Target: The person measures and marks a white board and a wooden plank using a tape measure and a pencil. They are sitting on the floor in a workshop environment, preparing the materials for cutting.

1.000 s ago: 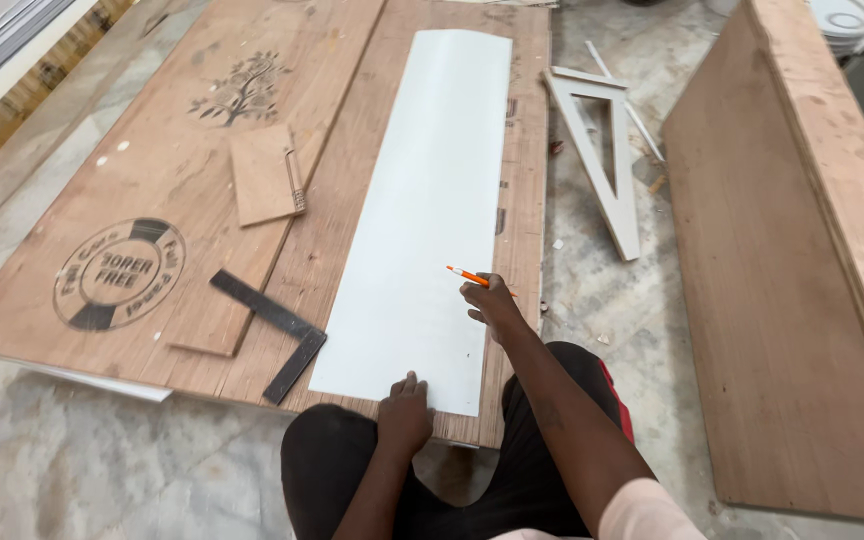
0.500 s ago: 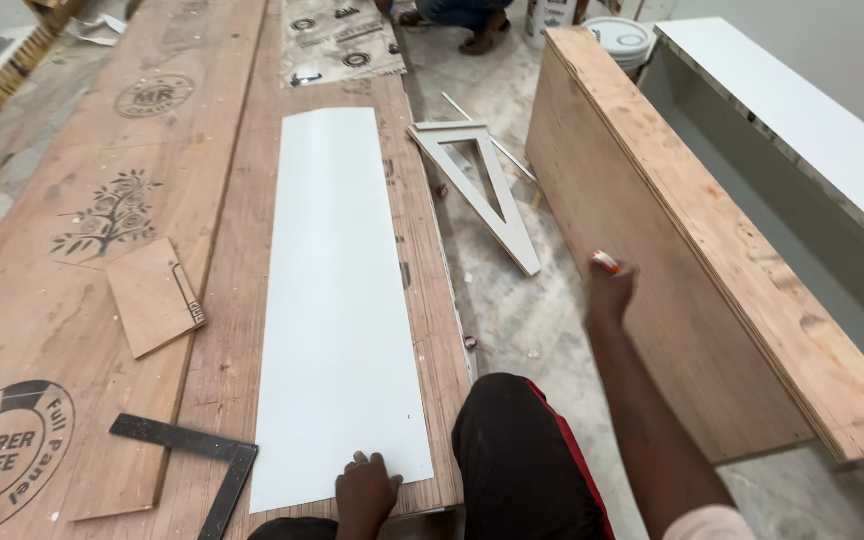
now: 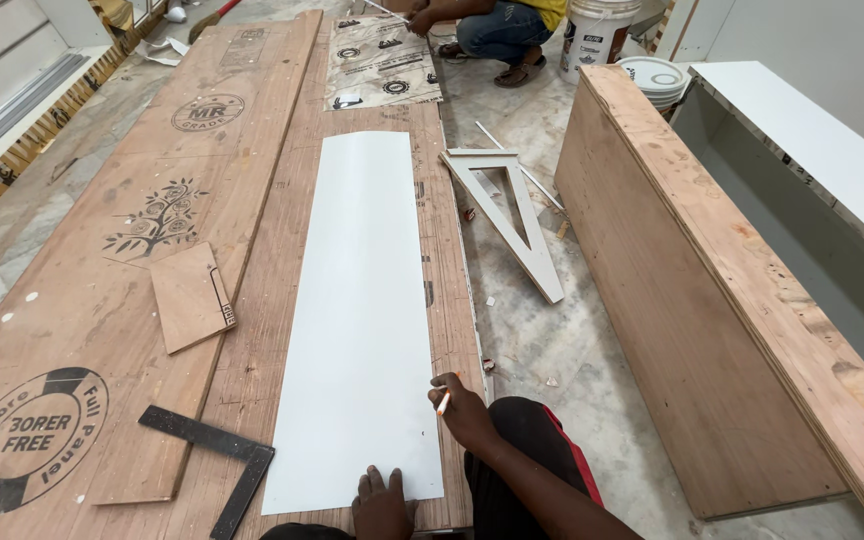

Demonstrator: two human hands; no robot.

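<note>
A long white laminate sheet (image 3: 364,300) lies on a plywood board (image 3: 252,330) on the floor. My left hand (image 3: 382,500) presses flat on the sheet's near end, fingers spread. At the sheet's right edge my right hand (image 3: 464,410) holds a pencil (image 3: 443,402), its tip just over the edge of the sheet. My knee in dark trousers (image 3: 527,450) rests beside the board.
A black metal try square (image 3: 214,452) and a small plywood offcut (image 3: 190,297) lie to the left. A white triangular frame (image 3: 509,213) lies on the floor at right. A tall plywood panel (image 3: 712,300) stands at right. Another person (image 3: 497,25) crouches beside a white bucket (image 3: 602,35).
My right hand has come back from the tall plywood panel at right down to the sheet's right edge with the pencil. The view has tilted down again. My left hand stays on the sheet.
</note>
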